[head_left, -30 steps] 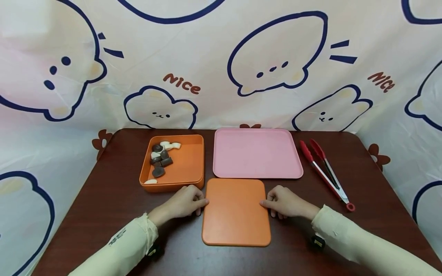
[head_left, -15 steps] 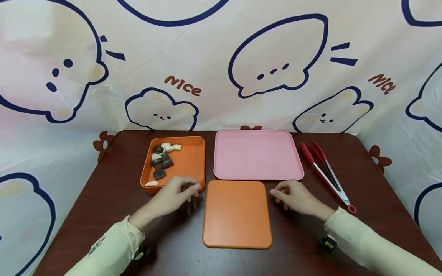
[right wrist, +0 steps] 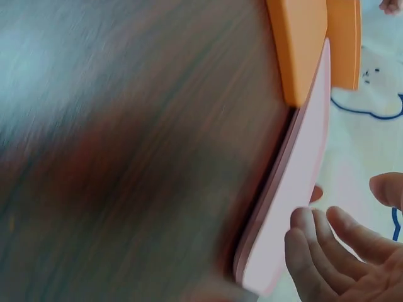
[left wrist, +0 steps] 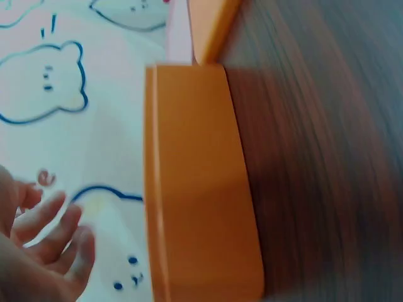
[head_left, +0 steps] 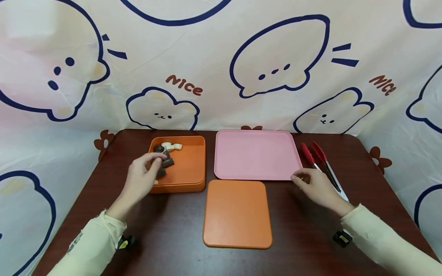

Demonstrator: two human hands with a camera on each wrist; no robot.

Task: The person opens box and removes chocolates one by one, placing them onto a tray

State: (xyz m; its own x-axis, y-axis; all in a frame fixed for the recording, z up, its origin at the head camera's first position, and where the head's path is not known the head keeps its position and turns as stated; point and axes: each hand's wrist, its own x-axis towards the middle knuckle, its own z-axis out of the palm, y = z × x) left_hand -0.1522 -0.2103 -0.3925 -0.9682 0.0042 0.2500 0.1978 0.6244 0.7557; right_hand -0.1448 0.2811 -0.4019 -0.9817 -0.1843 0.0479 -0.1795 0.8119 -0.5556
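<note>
My left hand hovers over the left side of the orange box, fingers loosely bent and nothing held. In the box lie dark pieces and white pieces; the hand hides some of them. Near the front right corner of the pink tray is my right hand, holding nothing and covering part of the tongs. Their red tips point away from me. The right wrist view shows relaxed fingers beside the tray; whether they touch it I cannot tell.
A flat orange lid or board lies at the middle front, just before the tray and to the right of the box. All stand on a dark brown table. Behind the table hangs a printed white curtain.
Both hands have let go of the flat orange piece's sides and risen. The left hand has moved left to the box, the right hand rightward to the tray corner and tongs.
</note>
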